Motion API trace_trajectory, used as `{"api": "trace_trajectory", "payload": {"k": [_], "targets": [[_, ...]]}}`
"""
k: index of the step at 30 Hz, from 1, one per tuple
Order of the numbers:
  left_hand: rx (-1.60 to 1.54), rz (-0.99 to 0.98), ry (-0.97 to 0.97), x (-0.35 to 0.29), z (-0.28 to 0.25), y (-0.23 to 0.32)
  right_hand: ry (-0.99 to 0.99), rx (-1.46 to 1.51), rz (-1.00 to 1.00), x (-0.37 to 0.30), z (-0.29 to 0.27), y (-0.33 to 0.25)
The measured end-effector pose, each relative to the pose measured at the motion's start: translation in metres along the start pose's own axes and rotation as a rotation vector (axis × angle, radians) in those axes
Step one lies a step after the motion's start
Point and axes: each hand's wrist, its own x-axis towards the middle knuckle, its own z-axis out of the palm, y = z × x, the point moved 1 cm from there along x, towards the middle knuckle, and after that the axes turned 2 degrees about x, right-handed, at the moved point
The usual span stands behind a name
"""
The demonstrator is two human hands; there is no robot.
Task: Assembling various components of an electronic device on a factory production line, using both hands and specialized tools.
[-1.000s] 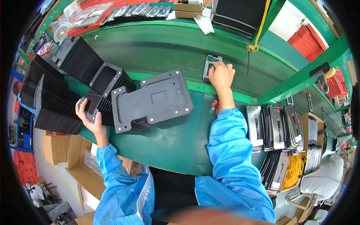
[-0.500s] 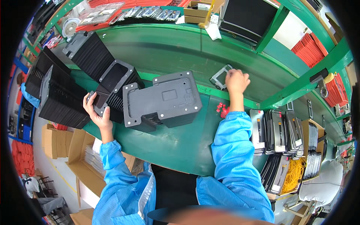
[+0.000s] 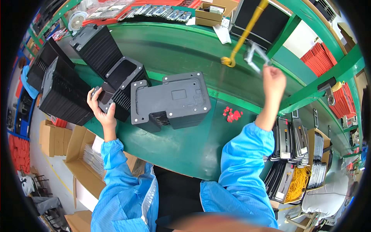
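Note:
My right hand [image 3: 274,82] is raised over the green back ledge, pinching a small light-grey rectangular frame [image 3: 261,68] by its near end; motion blurs the frame. At the left, my left hand [image 3: 103,113] grips the near end of a black tray-like part [image 3: 105,97] on top of a stack, thumb on one side and fingers on the other. Beside it stands a larger stack of black moulded plates [image 3: 170,96] with a notched side and bright round spots at the corners. More black stacks [image 3: 63,92] rise farther left.
A yellow hook [image 3: 228,62] hangs left of my right hand. Small red pieces [image 3: 233,115] lie on the green bench [image 3: 174,150]. To the right are bundled dark panels [image 3: 291,139] and a box with yellow cords [image 3: 298,181]. A green post [image 3: 309,91] slants at the right.
My right hand has lifted the grey frame off the back ledge and carried it right and away. The yellow hook now hangs lower in view. My left hand keeps its grip.

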Motion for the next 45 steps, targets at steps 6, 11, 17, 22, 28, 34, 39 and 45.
{"api": "trace_trajectory", "payload": {"k": [6,11,17,22,28,34,39,45], "targets": [[-0.001,0.006,0.001,-0.002,0.001,-0.001,0.176,0.450,-0.232,-0.069,-0.088,-0.121],[0.018,0.002,0.005,0.001,0.000,0.001,0.169,0.516,-0.358,-0.130,-0.098,-0.177],[-0.007,-0.040,-0.006,-0.001,0.000,0.003,-0.387,0.060,-0.505,-0.164,-0.026,-0.207],[-0.022,-0.049,-0.006,-0.001,-0.002,0.005,-0.405,-0.293,-0.592,-0.172,0.032,-0.192],[-0.020,-0.052,-0.009,0.001,-0.002,0.005,-0.402,-0.346,-0.684,-0.198,0.034,-0.208],[-0.022,-0.060,-0.007,0.001,-0.003,0.004,-0.283,-0.117,-0.758,-0.197,0.015,-0.223],[-0.031,-0.059,-0.001,0.002,-0.002,0.006,-0.524,-0.215,-0.780,-0.196,0.026,-0.208],[-0.007,-0.064,-0.003,-0.001,-0.002,0.006,-0.556,-0.184,-0.826,-0.192,0.019,-0.213]]}}
